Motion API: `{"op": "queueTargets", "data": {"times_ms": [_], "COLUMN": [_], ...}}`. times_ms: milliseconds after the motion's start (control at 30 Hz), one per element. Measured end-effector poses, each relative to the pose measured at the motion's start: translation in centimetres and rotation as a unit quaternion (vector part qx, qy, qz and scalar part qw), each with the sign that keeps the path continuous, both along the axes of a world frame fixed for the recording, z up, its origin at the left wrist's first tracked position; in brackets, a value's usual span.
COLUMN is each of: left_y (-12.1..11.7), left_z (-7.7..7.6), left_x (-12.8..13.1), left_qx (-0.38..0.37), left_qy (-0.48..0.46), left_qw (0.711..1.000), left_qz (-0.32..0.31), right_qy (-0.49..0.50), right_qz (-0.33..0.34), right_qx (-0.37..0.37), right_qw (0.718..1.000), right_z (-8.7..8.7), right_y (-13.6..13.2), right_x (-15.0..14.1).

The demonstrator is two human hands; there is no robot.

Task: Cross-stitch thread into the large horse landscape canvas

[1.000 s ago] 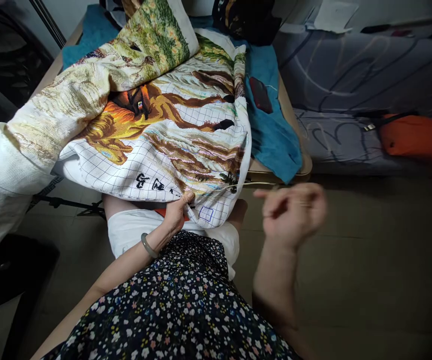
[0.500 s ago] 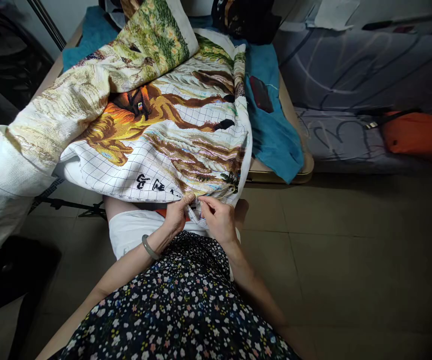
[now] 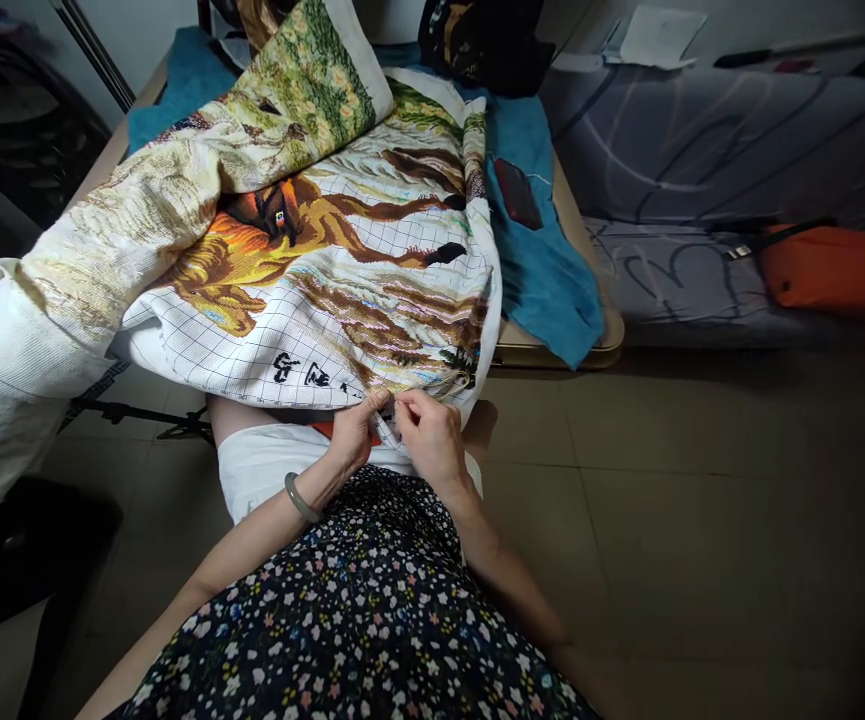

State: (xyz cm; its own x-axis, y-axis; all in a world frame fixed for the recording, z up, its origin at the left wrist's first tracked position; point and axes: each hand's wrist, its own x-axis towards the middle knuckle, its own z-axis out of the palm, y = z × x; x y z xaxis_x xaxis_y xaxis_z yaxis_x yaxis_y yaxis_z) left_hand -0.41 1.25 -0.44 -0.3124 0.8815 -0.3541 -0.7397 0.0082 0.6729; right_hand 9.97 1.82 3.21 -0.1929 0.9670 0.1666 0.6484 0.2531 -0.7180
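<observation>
A large cross-stitch cloth (image 3: 252, 365) spreads from the low table onto my lap, printed with a grid and stitched with a brown and orange horse. Its left part is rolled and folded over. My left hand (image 3: 355, 430) grips the near edge of this cloth between thumb and fingers, with a bangle (image 3: 300, 498) on the wrist. Close beside it, my right hand (image 3: 432, 430) is closed in a pinch at the same edge. Whatever lies between the right fingertips is too small to make out.
Under the cloth, a blue-green cloth (image 3: 563, 290) covers the low table (image 3: 612, 335). A dark phone (image 3: 518, 193) lies on it at the right. Farther right are a patterned grey cover (image 3: 657, 180) and an orange bag (image 3: 837, 270). Black stand legs (image 3: 128, 410) stand at the left.
My right hand has shifted very slightly left, nearer the left hand's fingertips. The left hand keeps its grip on the cloth. The whole view has tilted a little.
</observation>
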Motion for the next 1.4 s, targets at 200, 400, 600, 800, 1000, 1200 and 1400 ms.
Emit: {"op": "queueTargets", "data": {"times_ms": [200,400,600,800,1000,1200,1400], "left_y": [0.6,0.9,1.0,0.9,0.8,0.9,0.8], "left_z": [0.4,0.1,0.5,0.7,0.6,0.8,0.7], "left_x": [-0.1,0.0,0.1,0.2,0.3,0.4,0.5], "left_qx": [-0.010,-0.020,-0.030,-0.056,-0.050,-0.052,-0.042], "left_qy": [0.022,0.037,0.043,0.042,0.026,0.021,0.018], "left_qw": [0.999,0.999,0.999,0.998,0.998,0.998,0.999], "left_qz": [-0.021,-0.003,0.004,0.006,0.007,0.006,0.012], "right_qy": [0.161,0.198,0.196,0.201,0.195,0.191,0.185], "right_qz": [-0.019,-0.042,-0.059,-0.076,-0.097,-0.108,-0.096], "right_qx": [-0.080,-0.075,-0.042,-0.016,-0.002,0.011,0.033], "right_qw": [0.984,0.976,0.978,0.976,0.976,0.976,0.977], "right_z": [-1.5,-2.2,-2.7,-3.2,-3.1,-3.6,-3.5], "right_y": [-0.4,-0.8,-1.1,-1.3,-1.4,-1.2,-1.4], "right_x": [-0.4,-0.7,-1.0,-1.4,-1.8,-1.9,-1.9]}}
